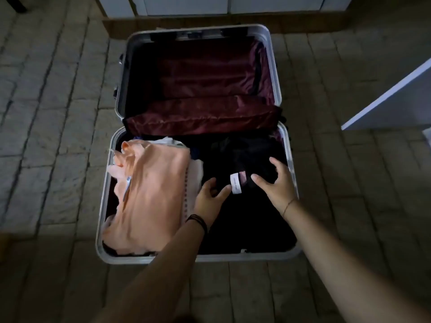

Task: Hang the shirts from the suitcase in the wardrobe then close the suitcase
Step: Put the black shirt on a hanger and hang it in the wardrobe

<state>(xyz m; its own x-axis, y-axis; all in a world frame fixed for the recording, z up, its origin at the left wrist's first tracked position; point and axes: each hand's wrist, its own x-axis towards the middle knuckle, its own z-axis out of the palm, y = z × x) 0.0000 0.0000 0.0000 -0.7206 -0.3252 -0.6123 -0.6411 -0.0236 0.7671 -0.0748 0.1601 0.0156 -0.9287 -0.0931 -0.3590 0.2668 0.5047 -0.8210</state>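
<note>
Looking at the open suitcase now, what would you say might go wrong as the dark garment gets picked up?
The dark garment blends into the dim interior, so both hands may gather more than one piece. Lifting it could also drag the peach shirt beside it out of its fold.

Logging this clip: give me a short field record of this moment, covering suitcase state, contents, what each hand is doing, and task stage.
suitcase: open flat on tiled floor
far half: maroon lining, no clothes visible
near half, left side: peach garment on top of a pile
near half, right side: black garment with white label
left hand: open, fingers by the label
right hand: open, spread over the black garment
grip: none closed yet
task stage: clothes in the suitcase; lid open
</note>
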